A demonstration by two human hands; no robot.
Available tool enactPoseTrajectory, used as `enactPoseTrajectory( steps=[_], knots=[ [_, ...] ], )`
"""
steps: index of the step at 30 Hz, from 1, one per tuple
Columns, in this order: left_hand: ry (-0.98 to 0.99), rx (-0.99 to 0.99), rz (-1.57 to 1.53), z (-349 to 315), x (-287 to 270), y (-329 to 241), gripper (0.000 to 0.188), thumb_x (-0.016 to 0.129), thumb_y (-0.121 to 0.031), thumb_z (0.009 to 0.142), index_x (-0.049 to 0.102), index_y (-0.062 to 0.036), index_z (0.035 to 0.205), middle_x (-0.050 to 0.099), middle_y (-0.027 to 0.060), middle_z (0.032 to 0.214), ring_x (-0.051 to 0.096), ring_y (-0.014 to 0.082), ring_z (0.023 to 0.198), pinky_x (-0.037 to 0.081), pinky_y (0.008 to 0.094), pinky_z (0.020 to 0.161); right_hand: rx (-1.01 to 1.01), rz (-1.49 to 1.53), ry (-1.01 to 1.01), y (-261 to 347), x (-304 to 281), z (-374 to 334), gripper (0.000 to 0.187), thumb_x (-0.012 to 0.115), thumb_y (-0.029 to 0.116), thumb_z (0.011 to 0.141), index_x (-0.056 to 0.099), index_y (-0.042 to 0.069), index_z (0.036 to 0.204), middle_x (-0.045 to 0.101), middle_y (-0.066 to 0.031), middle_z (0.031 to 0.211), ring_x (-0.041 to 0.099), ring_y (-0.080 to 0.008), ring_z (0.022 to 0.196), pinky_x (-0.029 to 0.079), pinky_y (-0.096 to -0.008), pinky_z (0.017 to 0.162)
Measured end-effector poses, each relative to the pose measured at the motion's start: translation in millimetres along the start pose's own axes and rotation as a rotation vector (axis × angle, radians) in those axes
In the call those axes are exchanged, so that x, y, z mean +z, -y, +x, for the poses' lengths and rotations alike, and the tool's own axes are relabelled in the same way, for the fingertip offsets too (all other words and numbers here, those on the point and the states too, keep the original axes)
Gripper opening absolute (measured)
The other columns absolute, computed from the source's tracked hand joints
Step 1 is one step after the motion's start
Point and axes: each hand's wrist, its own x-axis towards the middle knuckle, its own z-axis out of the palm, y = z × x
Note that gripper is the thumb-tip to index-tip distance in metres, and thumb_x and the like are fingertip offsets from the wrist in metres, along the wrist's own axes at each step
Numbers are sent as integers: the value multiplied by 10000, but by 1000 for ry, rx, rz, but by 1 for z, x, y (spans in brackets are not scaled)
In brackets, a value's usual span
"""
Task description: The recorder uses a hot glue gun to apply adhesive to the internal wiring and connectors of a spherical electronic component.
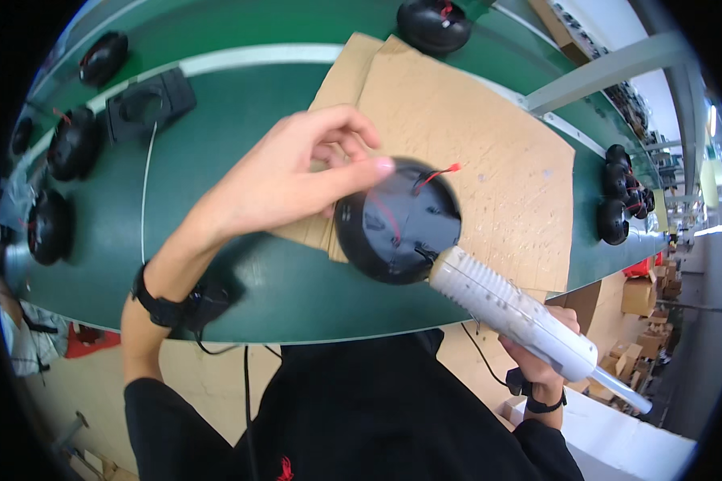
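Note:
A round black plastic housing (381,260) lies at the middle of the green bench, partly over cardboard. A short red wire with a small red connector (454,168) sticks up from its top. My left hand (301,164) hovers at the housing's upper left, thumb stretched over the rim and fingers loosely bent, holding nothing; whether the thumb touches is unclear. My right hand (537,361) grips a white hot glue gun (513,309), with a glue stick (622,390) protruding from its back end. The gun's nozzle is at the housing's lower right edge.
Flat cardboard sheets (505,144) cover the bench beyond the housing. Similar black housings stand at the left (74,144), at the top (435,26) and at the right (614,220). A black square frame (151,104) lies upper left. A metal post (602,72) rises upper right.

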Motion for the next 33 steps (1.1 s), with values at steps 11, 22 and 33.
enactPoseTrajectory(
  steps=[11, 22, 33],
  knots=[
    [244, -74, 175, 13, -9, 22, 592, 566, -240, 1027, 349, -97, 1559, 605, 150, 1288, 597, 182, 1157, 549, 295, 843, 42, 371, 77, -29, 27, -15, 214, 810, 171, 792, 754, 51, 960, 728, -114, 795, 707, -248, 664, 555, -311, 619],
    [-22, -194, -25, 59, 0, -72, 677, 531, -430, 1008, 311, -121, 1570, 454, 87, 1500, 600, 259, 1227, 640, 378, 663, 290, 1622, -725, -100, 36, -37, 370, 583, 293, 1004, 559, -10, 1215, 665, -197, 1140, 629, -382, 1190, 620, -416, 835],
    [251, -173, 2, 380, 159, -98, 644, 505, -270, 1026, 209, -75, 1564, 338, 181, 1523, 480, 363, 1328, 593, 570, 897, 354, 1595, -1434, -204, 65, -38, 252, 530, 264, 1035, 537, 89, 1215, 614, -150, 1301, 540, -268, 1317, 567, -354, 844]
  ],
)
